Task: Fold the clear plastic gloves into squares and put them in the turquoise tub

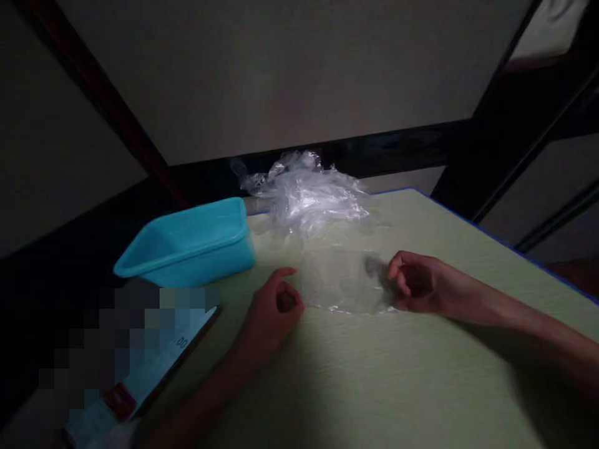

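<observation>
A small clear plastic bag [339,280] is spread flat between my two hands over the table. My left hand [274,305] is at the bag's left edge, its fingers curled and the thumb side at the lower left corner. At the opposite edge, my right hand [418,284] has its fingers bent inward around the lower right corner. Each hand appears closed on the thin film, though the exact contact is hard to make out in the dim light. Just beyond lies a crumpled heap of clear plastic bags [311,193].
A turquoise plastic basin [206,265] stands left of the heap. Nearer on the left is a light-coloured printed item [163,349], partly blurred out by blocks. The pale table [355,386] has a blue edge, with a grey panelled wall [299,75] behind it.
</observation>
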Demonstrator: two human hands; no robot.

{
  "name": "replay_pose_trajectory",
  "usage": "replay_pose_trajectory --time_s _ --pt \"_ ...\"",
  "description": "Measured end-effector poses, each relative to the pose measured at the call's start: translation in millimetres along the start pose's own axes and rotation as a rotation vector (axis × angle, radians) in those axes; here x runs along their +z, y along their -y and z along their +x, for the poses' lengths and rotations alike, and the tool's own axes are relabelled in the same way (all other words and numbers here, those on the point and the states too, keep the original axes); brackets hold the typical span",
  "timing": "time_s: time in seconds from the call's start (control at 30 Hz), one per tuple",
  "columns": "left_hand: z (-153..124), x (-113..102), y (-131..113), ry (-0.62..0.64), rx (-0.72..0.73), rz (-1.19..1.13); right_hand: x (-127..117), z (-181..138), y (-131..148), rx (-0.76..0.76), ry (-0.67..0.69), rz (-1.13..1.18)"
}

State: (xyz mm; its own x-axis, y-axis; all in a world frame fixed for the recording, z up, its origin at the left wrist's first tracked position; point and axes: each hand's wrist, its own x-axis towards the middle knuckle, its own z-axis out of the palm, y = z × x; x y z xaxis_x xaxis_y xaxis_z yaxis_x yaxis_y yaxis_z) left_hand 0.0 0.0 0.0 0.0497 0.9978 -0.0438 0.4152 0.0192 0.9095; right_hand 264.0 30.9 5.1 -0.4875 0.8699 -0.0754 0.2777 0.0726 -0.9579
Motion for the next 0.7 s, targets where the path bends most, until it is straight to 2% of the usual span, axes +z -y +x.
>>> replay_pose_trajectory --time_s 0.4,0.7 --pt "4.5 -1.9 1.6 0.103 0.001 -0.003 2.0 -2.6 1.3 -0.010 0.031 -0.059" --pt "-0.7 -2.2 -3.0 0.194 -0.029 0.028 -0.8 -6.1 -4.5 -0.047 0.130 -0.096"
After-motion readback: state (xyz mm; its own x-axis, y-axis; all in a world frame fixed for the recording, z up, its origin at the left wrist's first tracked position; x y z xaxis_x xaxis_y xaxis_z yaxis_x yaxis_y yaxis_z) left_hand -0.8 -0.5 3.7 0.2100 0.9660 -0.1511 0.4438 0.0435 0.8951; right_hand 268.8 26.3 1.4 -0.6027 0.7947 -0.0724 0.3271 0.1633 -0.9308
